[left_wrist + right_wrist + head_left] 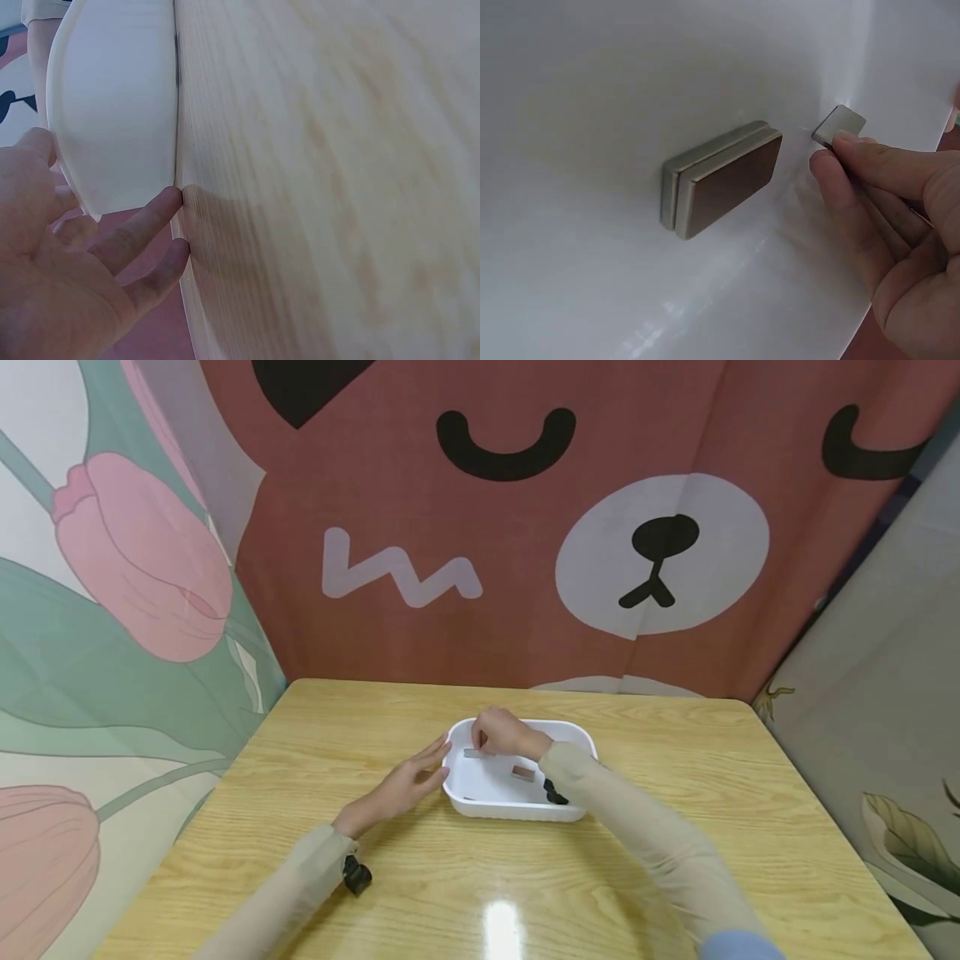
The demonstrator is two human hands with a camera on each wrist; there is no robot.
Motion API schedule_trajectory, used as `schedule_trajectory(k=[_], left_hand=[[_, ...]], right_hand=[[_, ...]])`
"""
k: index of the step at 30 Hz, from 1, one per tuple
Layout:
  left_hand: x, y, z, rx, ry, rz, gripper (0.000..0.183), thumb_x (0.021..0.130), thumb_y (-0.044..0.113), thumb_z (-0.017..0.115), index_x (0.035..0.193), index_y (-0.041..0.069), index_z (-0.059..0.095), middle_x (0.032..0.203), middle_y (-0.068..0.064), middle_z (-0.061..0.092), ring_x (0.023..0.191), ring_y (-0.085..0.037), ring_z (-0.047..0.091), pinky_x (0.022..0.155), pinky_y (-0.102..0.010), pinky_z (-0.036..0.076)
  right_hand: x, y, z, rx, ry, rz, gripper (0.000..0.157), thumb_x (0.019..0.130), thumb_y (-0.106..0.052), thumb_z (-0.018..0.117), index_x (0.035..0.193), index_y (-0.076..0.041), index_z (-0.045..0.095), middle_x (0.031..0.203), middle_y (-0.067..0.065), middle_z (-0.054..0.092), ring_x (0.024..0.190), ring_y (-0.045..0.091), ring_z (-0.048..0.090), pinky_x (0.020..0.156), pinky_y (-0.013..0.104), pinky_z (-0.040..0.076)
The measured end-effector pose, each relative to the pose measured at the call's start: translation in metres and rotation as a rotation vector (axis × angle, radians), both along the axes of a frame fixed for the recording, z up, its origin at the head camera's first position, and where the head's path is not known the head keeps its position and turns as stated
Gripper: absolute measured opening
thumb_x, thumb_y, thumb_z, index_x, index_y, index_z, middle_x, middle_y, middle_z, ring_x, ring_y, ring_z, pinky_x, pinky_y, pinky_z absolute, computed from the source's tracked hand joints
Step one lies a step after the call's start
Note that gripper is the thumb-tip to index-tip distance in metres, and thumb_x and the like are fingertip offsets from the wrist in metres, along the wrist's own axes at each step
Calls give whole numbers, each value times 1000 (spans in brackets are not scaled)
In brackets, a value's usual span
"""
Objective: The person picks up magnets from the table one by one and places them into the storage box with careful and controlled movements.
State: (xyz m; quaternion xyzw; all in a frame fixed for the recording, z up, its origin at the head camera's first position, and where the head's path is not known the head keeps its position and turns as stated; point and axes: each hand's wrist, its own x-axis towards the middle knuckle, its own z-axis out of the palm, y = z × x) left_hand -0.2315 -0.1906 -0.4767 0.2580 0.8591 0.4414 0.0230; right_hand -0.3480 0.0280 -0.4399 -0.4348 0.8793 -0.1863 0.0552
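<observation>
A white plastic tray point(517, 812) stands on the table. Inside it, my right hand point(501, 732) pinches a flat silver rectangular block point(841, 126) between thumb and index finger, near the tray's far left part. Close by on the tray floor lie two flat rectangular blocks point(731, 184) stacked face to face, silver at the edges and brown on the exposed face; they appear as a small brown block point(522, 772) in the head view. My left hand point(405, 787) rests at the tray's left side, fingers spread and fairly straight, with fingertips against or close to its outer wall.
The tray sits toward the far side of a wood-grain table point(360, 735). Behind it hangs a reddish-brown curtain point(405, 643) with a bear face, and a flowered curtain point(150, 693) hangs at the left. A black wrist camera point(357, 875) sits on the left sleeve.
</observation>
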Motion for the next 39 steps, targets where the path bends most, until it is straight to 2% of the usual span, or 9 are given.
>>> schedule_trajectory(k=[8,16,22,33,39], left_hand=[[1,0,0,12,25,-4,55,106,26,50,151,-1,34,163,-7,15,140,-33,35,100,-30,49],[2,0,-1,23,3,-16,55,107,27,49,152,-1,33,163,-6,13,130,-33,50,99,-28,50],[1,0,-1,19,7,-13,56,106,27,49,152,0,32,163,-7,14,132,-33,47,99,-29,50],[1,0,-1,19,18,-6,55,106,27,50,151,-1,34,163,-8,15,135,-33,43,99,-29,50],[2,1,0,26,29,-11,55,106,25,50,151,-2,34,163,-10,16,125,-33,55,98,-31,51]], right_hand=[[4,0,-1,14,-2,-32,13,79,5,80,76,-7,76,77,-1,70,73,12,61,68,26,55],[2,0,-8,27,18,-23,14,77,5,82,81,-8,77,78,-1,72,74,10,64,68,23,56],[5,1,-7,24,24,-15,14,76,4,83,81,-8,77,80,0,72,75,12,64,70,26,56],[7,2,-6,18,11,-20,13,78,4,82,79,-7,76,80,0,73,74,10,64,67,23,56],[6,3,-6,4,57,4,17,74,11,80,77,-5,75,75,2,71,68,11,60,62,24,54]])
